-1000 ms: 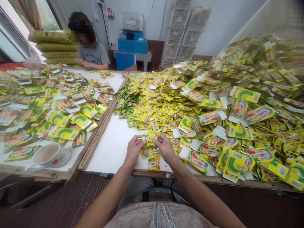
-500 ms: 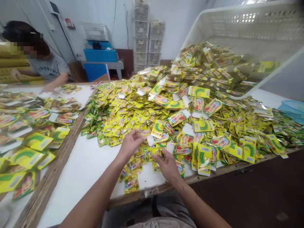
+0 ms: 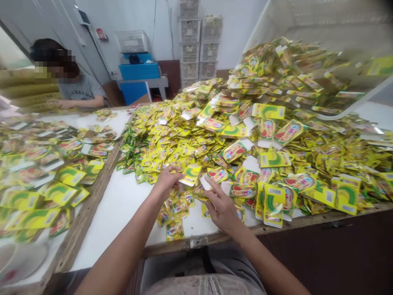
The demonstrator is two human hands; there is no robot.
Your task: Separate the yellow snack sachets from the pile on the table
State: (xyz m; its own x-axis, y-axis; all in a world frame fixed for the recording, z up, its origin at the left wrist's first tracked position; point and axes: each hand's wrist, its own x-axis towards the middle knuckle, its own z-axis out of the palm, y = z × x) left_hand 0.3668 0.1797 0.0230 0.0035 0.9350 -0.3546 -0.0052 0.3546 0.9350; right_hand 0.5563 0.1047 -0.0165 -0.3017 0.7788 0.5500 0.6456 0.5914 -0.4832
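Pinching a yellow-green carton (image 3: 191, 175) by its left edge in left hand (image 3: 167, 180), with fingers closed on it, over the near edge of the sachet pile (image 3: 175, 143). Holding right hand (image 3: 222, 207) beside a white-flapped carton (image 3: 217, 175), with fingers partly spread; can't tell if gripping anything. Below hands, on the desk (image 3: 106, 217): loose sachets (image 3: 175, 230). Farther right: carton-heaped white basket (image 3: 322, 22). Far left: another person (image 3: 84, 88), grey shirt.
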